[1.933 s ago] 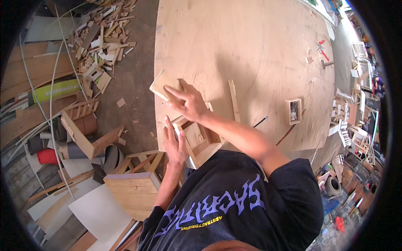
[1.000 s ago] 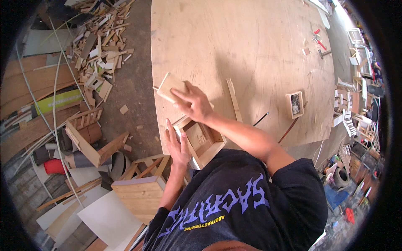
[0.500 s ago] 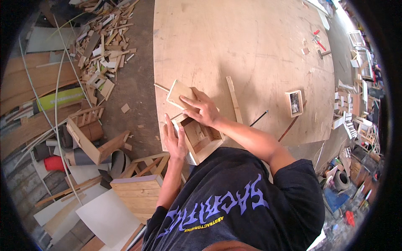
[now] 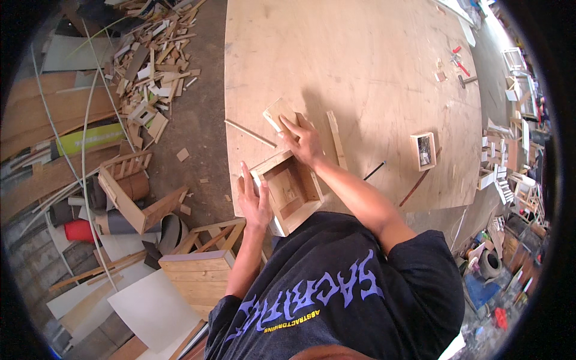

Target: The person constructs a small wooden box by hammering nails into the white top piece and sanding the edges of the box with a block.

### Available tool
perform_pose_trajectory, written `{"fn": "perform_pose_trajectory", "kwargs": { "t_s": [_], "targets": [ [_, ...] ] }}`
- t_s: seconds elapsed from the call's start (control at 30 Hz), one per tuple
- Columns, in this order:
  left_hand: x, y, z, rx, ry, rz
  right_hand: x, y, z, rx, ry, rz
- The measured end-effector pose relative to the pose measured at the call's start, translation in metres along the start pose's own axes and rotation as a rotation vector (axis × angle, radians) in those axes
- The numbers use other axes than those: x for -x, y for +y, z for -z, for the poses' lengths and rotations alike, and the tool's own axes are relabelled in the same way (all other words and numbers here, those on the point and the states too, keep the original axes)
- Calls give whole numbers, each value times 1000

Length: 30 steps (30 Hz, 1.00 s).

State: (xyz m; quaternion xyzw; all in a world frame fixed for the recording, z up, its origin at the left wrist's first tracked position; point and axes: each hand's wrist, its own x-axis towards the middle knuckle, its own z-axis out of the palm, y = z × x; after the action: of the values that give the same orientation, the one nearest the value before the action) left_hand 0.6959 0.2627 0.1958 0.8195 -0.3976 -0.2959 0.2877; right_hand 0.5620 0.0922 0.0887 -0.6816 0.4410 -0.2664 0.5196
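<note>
An open wooden box [image 4: 273, 162] sits at the near edge of the plywood table, close against my body, its inside showing. My left hand [image 4: 254, 205] lies along the box's left side with fingers stretched and the thumb apart by the rim. Just beyond the box, my right hand [image 4: 305, 144] grips a small flat wooden board [image 4: 276, 114], fingers over its right part. A thin wooden stick [image 4: 252, 134] lies between the board and the table's left edge. To the right of my right hand is a longer wood strip [image 4: 337, 141].
On the plywood table [image 4: 372, 78] lie a small wooden frame [image 4: 423, 150], a dark rod [image 4: 375, 170], a brown strip [image 4: 420, 178], a hammer [image 4: 467, 80] and a red-handled tool [image 4: 461, 65]. Offcuts [image 4: 159, 66] heap at far left; wooden furniture parts [image 4: 123, 192] crowd the near left.
My right hand has moved away from the box, taking the small board farther out and to the right. The stick now shows fully. My left hand stays beside the box.
</note>
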Motion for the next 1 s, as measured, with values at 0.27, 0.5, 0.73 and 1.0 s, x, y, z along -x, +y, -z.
{"fn": "perform_pose_trajectory", "kwargs": {
  "t_s": [0.27, 0.5, 0.73, 1.0],
  "targets": [
    [-11, -35, -11, 27, 119, -204, 4, 11, 0, 194, 3, 180],
    [-7, -32, -10, 27, 114, -196, 34, -21, -21, 264, 111, 409],
    [-2, -20, -7, 19, 48, -117, 27, -6, -19, 283, 148, 160],
    [-2, -21, -4, 26, 55, -94, 17, -21, -15, 192, 206, -2]
  ]
}}
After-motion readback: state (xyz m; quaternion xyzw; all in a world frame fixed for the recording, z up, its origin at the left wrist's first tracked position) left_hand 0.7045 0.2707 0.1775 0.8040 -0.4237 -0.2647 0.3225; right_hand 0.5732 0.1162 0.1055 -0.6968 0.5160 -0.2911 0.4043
